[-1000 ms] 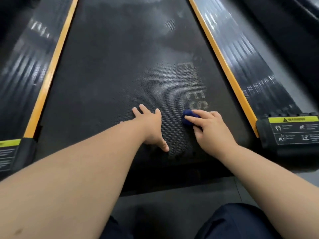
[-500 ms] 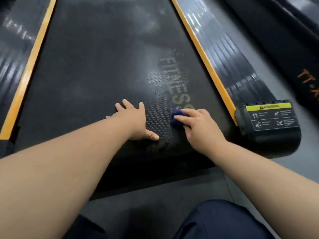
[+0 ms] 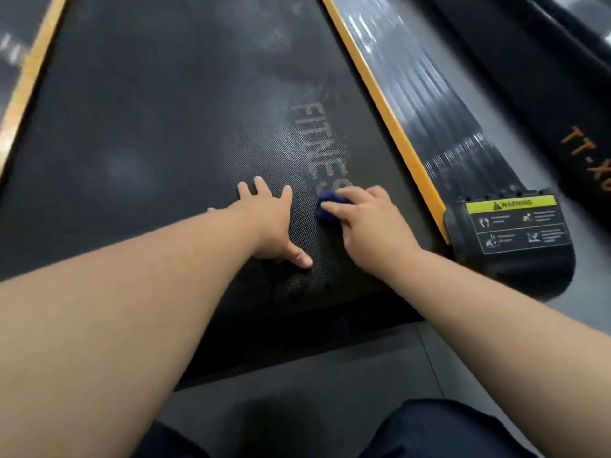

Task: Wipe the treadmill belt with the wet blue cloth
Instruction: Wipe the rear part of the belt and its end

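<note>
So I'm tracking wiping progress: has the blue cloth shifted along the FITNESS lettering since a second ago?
No. The blue cloth, under the right hand, sits at the lettering's final S as before; only the camera moved.

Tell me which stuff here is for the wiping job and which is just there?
For the job: bunched wet blue cloth, black textured treadmill belt, right hand, left hand.
Just there: yellow warning sticker, orange side strip.
</note>
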The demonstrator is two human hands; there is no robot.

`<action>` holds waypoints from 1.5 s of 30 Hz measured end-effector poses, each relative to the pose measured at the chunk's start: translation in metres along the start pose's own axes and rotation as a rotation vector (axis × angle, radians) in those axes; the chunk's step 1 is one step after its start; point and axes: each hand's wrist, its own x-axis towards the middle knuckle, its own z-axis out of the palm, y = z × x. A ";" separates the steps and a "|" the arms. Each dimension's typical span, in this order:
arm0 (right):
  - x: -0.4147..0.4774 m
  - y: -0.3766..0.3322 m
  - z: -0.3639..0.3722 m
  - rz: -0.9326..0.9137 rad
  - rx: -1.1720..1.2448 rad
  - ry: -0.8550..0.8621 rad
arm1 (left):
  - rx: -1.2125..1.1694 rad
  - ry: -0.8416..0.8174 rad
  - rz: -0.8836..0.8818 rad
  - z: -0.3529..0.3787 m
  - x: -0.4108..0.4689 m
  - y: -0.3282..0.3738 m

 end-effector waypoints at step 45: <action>0.019 0.035 0.002 0.255 0.013 0.034 | -0.038 0.000 -0.033 -0.021 0.009 0.029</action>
